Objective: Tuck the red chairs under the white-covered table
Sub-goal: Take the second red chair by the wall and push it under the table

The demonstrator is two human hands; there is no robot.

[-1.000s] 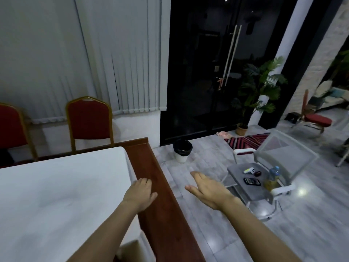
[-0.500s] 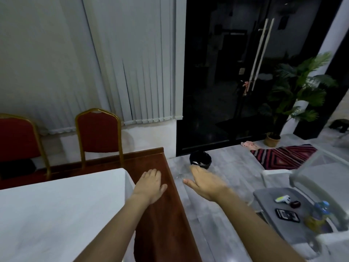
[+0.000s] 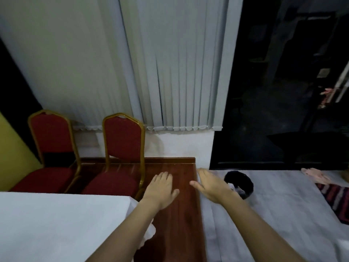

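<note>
Plainly, both red chairs [image 3: 120, 152] have gold frames; left hand [image 3: 160, 188], right hand [image 3: 213, 186] empty, spread.

Two red chairs [image 3: 79, 159] with gold frames are seen upright, side by side, beyond the white-covered table [image 3: 62, 222], seats facing it, apparently not pushed under its far edge.

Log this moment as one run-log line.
stage: approach | left hand: open, empty, over wooden platform | right hand: open, empty | two red chairs: untouched, seats showing beyond white-covered table
</note>
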